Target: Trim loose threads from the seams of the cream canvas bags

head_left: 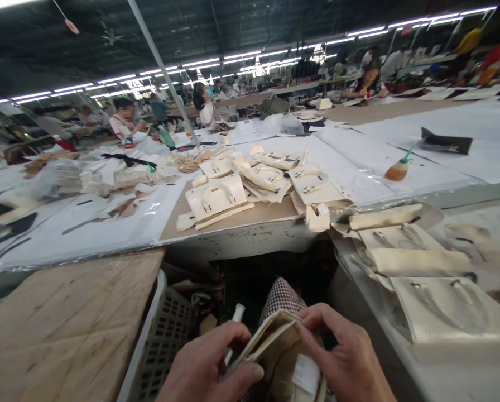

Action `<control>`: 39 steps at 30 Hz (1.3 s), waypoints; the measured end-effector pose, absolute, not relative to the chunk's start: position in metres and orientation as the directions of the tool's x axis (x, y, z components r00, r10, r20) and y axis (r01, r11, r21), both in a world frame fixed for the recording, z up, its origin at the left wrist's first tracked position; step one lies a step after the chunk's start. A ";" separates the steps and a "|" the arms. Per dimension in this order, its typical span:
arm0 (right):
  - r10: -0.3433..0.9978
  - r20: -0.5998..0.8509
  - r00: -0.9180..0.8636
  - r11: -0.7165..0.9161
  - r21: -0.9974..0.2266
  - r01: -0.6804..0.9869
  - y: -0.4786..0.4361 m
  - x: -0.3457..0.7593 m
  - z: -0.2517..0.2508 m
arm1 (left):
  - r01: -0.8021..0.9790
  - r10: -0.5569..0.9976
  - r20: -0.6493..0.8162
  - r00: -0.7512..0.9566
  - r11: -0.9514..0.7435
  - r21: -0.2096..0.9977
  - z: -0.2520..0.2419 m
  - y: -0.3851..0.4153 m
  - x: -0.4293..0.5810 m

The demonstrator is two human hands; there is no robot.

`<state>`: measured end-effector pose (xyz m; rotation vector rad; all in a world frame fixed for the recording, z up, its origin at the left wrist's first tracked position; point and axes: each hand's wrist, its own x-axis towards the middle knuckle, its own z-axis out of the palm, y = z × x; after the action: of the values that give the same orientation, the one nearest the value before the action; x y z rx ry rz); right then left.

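Low in the head view, a cream-coloured handbag piece (pixel 270 335) is between my hands, its folded layered edge facing up. My left hand (pixel 212 360) pinches the left part of that edge between thumb and fingers. At the right end of the edge, my right hand (pixel 342 349) grips with thumb and fingertips. A white label (pixel 306 374) shows on the lining below. Behind my left fingers a white stick-like thing (pixel 238 312) pokes up; I cannot tell what it is. My knee in checked cloth (pixel 281 293) shows behind the piece.
Several cream bag panels with handles (pixel 219 195) lie on the worktable (pixel 241 237) ahead. More handled panels (pixel 446 307) overlap on the right. A bottle of amber liquid (pixel 398 167) stands further back. At left are a plastic crate (pixel 166 329) and a brown board (pixel 66 324). Several people work beyond.
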<state>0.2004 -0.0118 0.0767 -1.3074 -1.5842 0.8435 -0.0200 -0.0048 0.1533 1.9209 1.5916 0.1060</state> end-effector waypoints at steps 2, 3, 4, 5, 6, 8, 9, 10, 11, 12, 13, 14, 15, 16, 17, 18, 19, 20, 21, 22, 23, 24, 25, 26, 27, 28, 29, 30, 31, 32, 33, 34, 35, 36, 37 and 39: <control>0.972 0.227 -0.060 0.233 -0.909 0.346 -0.012 0.198 0.078 | 0.865 0.914 -0.297 0.275 -0.101 0.492 0.157 -0.002 -0.009; 0.970 0.236 -0.057 0.241 -0.912 0.332 -0.013 0.197 0.079 | 0.864 0.915 -0.287 0.284 -0.114 0.491 0.158 0.000 -0.004; 0.968 0.247 -0.054 0.251 -0.913 0.322 -0.013 0.196 0.079 | 0.863 0.915 -0.282 0.289 -0.121 0.491 0.159 0.002 0.000; 0.965 0.257 -0.057 0.262 -0.912 0.317 -0.013 0.196 0.080 | 0.860 0.913 -0.283 0.294 -0.124 0.495 0.160 0.004 0.002; 0.963 0.264 -0.058 0.268 -0.909 0.319 -0.014 0.197 0.080 | 0.854 0.909 -0.285 0.305 -0.128 0.504 0.160 0.006 0.004; 0.965 0.254 -0.065 0.260 -0.902 0.346 -0.014 0.199 0.081 | 0.824 0.899 -0.274 0.342 -0.147 0.547 0.161 0.006 0.001; 0.970 0.237 -0.058 0.242 -0.899 0.365 -0.015 0.201 0.081 | 0.802 0.894 -0.261 0.364 -0.159 0.576 0.161 0.004 -0.003; 0.975 0.216 -0.043 0.216 -0.898 0.384 -0.016 0.203 0.082 | 0.778 0.891 -0.244 0.382 -0.168 0.606 0.161 0.000 -0.008; 0.981 0.194 -0.021 0.186 -0.898 0.399 -0.016 0.204 0.082 | 0.758 0.893 -0.229 0.388 -0.167 0.631 0.161 -0.004 -0.013; 0.985 0.175 0.004 0.158 -0.899 0.408 -0.017 0.205 0.082 | 0.745 0.899 -0.220 0.378 -0.153 0.650 0.160 -0.010 -0.018; 0.987 0.160 0.025 0.136 -0.901 0.411 -0.018 0.206 0.082 | 0.736 0.910 -0.216 0.355 -0.130 0.664 0.159 -0.016 -0.023; 0.988 0.150 0.037 0.121 -0.903 0.412 -0.019 0.206 0.081 | 0.731 0.922 -0.213 0.323 -0.100 0.675 0.157 -0.023 -0.027; 0.989 0.141 0.034 0.114 -0.903 0.414 -0.020 0.206 0.081 | 0.726 0.934 -0.210 0.288 -0.070 0.685 0.155 -0.029 -0.029; 0.991 0.131 0.027 0.107 -0.900 0.422 -0.021 0.206 0.080 | 0.718 0.946 -0.203 0.254 -0.044 0.695 0.153 -0.036 -0.031; 0.993 0.119 0.018 0.100 -0.896 0.433 -0.022 0.206 0.080 | 0.712 0.956 -0.193 0.220 -0.023 0.702 0.151 -0.041 -0.031; 0.994 0.108 0.011 0.092 -0.890 0.448 -0.023 0.206 0.079 | 0.710 0.965 -0.179 0.190 -0.009 0.705 0.148 -0.046 -0.031; 0.995 0.099 0.007 0.084 -0.882 0.464 -0.024 0.207 0.078 | 0.712 0.973 -0.161 0.164 -0.004 0.702 0.146 -0.051 -0.031; 0.995 0.095 0.006 0.080 -0.874 0.479 -0.024 0.207 0.077 | 0.719 0.979 -0.143 0.145 -0.005 0.695 0.144 -0.054 -0.031; 0.995 0.096 0.007 0.080 -0.868 0.490 -0.025 0.207 0.076 | 0.729 0.983 -0.125 0.131 -0.010 0.685 0.142 -0.057 -0.030; 0.995 0.099 0.009 0.081 -0.863 0.499 -0.025 0.208 0.075 | 0.741 0.986 -0.110 0.122 -0.017 0.672 0.141 -0.059 -0.030; 0.995 0.101 0.011 0.082 -0.859 0.505 -0.025 0.208 0.074 | 0.753 0.988 -0.102 0.115 -0.020 0.658 0.141 -0.061 -0.030; 0.995 0.100 0.014 0.079 -0.857 0.510 -0.025 0.208 0.073 | 0.764 0.989 -0.101 0.106 -0.015 0.645 0.140 -0.062 -0.029; 0.995 0.097 0.018 0.074 -0.855 0.514 -0.025 0.209 0.072 | 0.773 0.990 -0.106 0.090 -0.002 0.634 0.140 -0.063 -0.029; 0.996 0.091 0.023 0.066 -0.853 0.517 -0.025 0.209 0.072 | 0.781 0.991 -0.116 0.070 0.018 0.625 0.139 -0.063 -0.029; 0.996 0.084 0.027 0.058 -0.853 0.519 -0.025 0.208 0.072 | 0.785 0.991 -0.127 0.046 0.042 0.618 0.139 -0.062 -0.029; 0.997 0.075 0.030 0.049 -0.854 0.518 -0.025 0.208 0.072 | 0.785 0.990 -0.139 0.025 0.067 0.616 0.139 -0.062 -0.028; 0.997 0.066 0.031 0.041 -0.857 0.514 -0.024 0.208 0.072 | 0.781 0.988 -0.151 0.012 0.085 0.618 0.139 -0.060 -0.028; 0.998 0.062 0.029 0.038 -0.861 0.507 -0.024 0.207 0.072 | 0.776 0.987 -0.159 0.004 0.097 0.623 0.138 -0.059 -0.028; 0.998 0.065 0.028 0.042 -0.867 0.497 -0.024 0.207 0.072 | 0.772 0.987 -0.162 0.001 0.102 0.627 0.137 -0.057 -0.027; 0.997 0.074 0.028 0.051 -0.872 0.487 -0.023 0.206 0.072 | 0.770 0.987 -0.159 0.002 0.101 0.630 0.137 -0.055 -0.027; 0.996 0.088 0.027 0.064 -0.876 0.478 -0.022 0.205 0.072 | 0.768 0.989 -0.149 0.003 0.093 0.634 0.136 -0.053 -0.027; 0.994 0.103 0.027 0.079 -0.880 0.468 -0.022 0.204 0.071 | 0.766 0.991 -0.133 0.007 0.080 0.637 0.136 -0.051 -0.027; 0.993 0.117 0.027 0.092 -0.884 0.458 -0.021 0.204 0.071 | 0.765 0.993 -0.118 0.015 0.064 0.640 0.136 -0.049 -0.027; 0.992 0.126 0.027 0.100 -0.888 0.449 -0.020 0.203 0.071 | 0.765 0.994 -0.106 0.032 0.044 0.643 0.136 -0.047 -0.027; 0.991 0.131 0.026 0.106 -0.892 0.439 -0.019 0.202 0.071 | 0.766 0.993 -0.101 0.058 0.020 0.643 0.136 -0.045 -0.027; 0.990 0.144 0.015 0.125 -0.901 0.415 -0.017 0.201 0.071 | 0.779 0.987 -0.106 0.124 -0.031 0.626 0.139 -0.039 -0.027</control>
<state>0.2013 -0.0174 0.0713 -1.4234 -1.5390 0.8398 -0.0265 -0.0388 0.1390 1.8583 1.7026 0.4905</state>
